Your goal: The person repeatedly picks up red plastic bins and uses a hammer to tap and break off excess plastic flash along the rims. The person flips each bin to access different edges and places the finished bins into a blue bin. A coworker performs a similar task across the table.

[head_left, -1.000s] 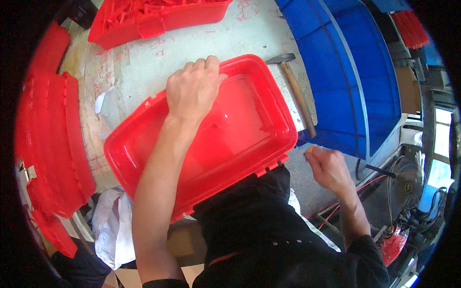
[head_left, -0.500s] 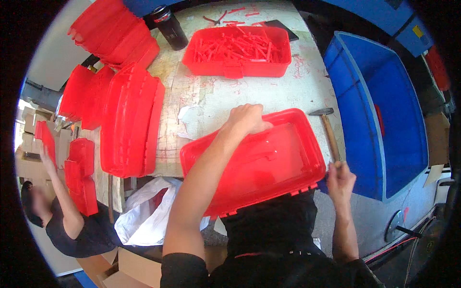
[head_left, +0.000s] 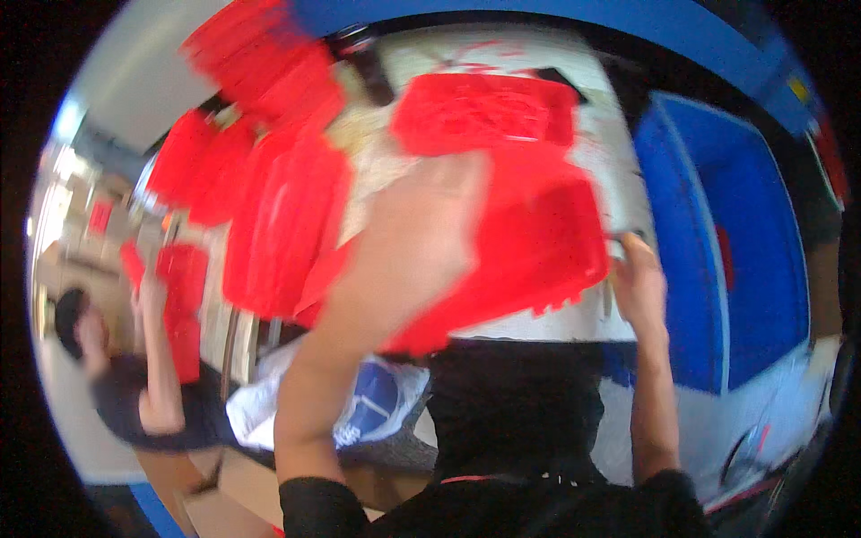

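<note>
A shallow red plastic box (head_left: 529,233) is tilted in front of me, close to the table's near edge. My left hand (head_left: 448,193) is smeared by motion at its far rim, fingers apparently closed over that rim. Beside the box's right end, my right hand (head_left: 639,273) is closed around a hammer (head_left: 609,294). Much of the hammer is hidden by the hand, and blur hides its exact grip. Just behind rests another red box (head_left: 421,134), filled with small red plastic pieces.
Stacked red boxes (head_left: 287,224) line the table's left side. A dark tumbler (head_left: 366,67) and a flat black object (head_left: 562,82) are at the back. A large blue bin (head_left: 686,242) stands right. A co-worker (head_left: 134,386) at left handles red parts; a white bag (head_left: 256,412) is nearby.
The near box has shifted away from me over the table with my left hand. My right hand has moved up from the hammer's handle end toward its head. The whole view has also shifted.
</note>
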{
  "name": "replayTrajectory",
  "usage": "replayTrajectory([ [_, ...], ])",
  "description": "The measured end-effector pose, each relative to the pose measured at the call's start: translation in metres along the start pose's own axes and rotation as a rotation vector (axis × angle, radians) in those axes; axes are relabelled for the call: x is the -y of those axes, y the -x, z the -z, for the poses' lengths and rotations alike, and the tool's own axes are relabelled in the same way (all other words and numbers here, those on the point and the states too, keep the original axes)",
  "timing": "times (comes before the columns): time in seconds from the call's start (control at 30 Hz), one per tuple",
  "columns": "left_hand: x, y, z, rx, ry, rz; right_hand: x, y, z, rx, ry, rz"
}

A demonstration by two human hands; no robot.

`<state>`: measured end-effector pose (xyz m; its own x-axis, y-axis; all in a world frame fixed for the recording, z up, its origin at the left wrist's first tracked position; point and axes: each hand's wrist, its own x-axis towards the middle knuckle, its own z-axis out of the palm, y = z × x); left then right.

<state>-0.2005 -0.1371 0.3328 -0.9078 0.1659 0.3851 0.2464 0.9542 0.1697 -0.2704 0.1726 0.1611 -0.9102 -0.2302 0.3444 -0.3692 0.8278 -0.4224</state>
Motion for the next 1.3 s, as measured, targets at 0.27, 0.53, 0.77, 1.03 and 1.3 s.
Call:
replayTrajectory([
  [0.27, -0.068, 0.106, -0.126, -0.226, -0.017, -0.194, -0.020, 0.028, -0.007, 0.141, -1.315, -0.536],
  [0.53, 0.165, 0.398, -0.069, 0.669, -0.224, 1.027, -0.016, 0.047, -0.001, -0.138, -0.647, -0.326],
  [0.77, 0.232, 0.505, -0.267, 0.657, -0.014, 1.329, 0.069, 0.064, -0.002, -0.062, -0.555, -0.158],
  [1.03, 0.173, 0.489, -0.337, 0.498, 0.027, 1.409, 0.099, 0.096, 0.005, 0.155, -0.524, -0.320],
  [1.3, 0.227, 0.499, -0.187, 0.886, -0.291, 1.264, 0.164, 0.072, -0.011, 0.510, -0.432, 0.351],
])
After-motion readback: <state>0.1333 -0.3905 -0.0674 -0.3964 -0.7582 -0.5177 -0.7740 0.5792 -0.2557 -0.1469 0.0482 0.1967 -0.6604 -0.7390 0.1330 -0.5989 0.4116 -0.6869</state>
